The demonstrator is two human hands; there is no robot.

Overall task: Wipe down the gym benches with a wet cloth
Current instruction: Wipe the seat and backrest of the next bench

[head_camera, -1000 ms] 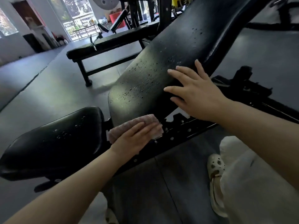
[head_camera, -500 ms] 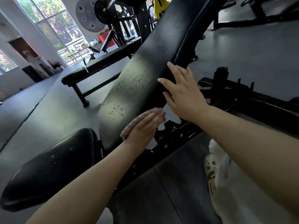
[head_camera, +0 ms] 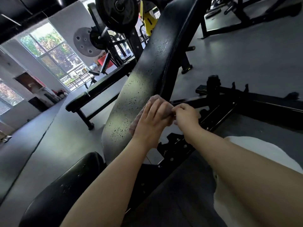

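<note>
The black inclined backrest (head_camera: 144, 76) of a gym bench rises from the lower middle to the top, speckled with water drops. Its black seat pad (head_camera: 62, 190) lies at the lower left. A pinkish cloth (head_camera: 155, 97) lies on the backrest's right edge. My left hand (head_camera: 151, 122) presses flat on the cloth with straight fingers. My right hand (head_camera: 186, 117) sits just to its right, fingers curled, pinching the cloth's right edge.
A flat black bench (head_camera: 98, 92) stands on the grey floor behind the backrest. A rack with weight plates (head_camera: 118, 12) rises at the top. The bench's black steel frame (head_camera: 229, 104) stretches to the right. My white-trousered leg (head_camera: 255, 161) is at the lower right.
My left hand slid the cloth up along the backrest. My right hand left the backrest edge and came to the cloth, pinching its edge. The view tilted upward.
</note>
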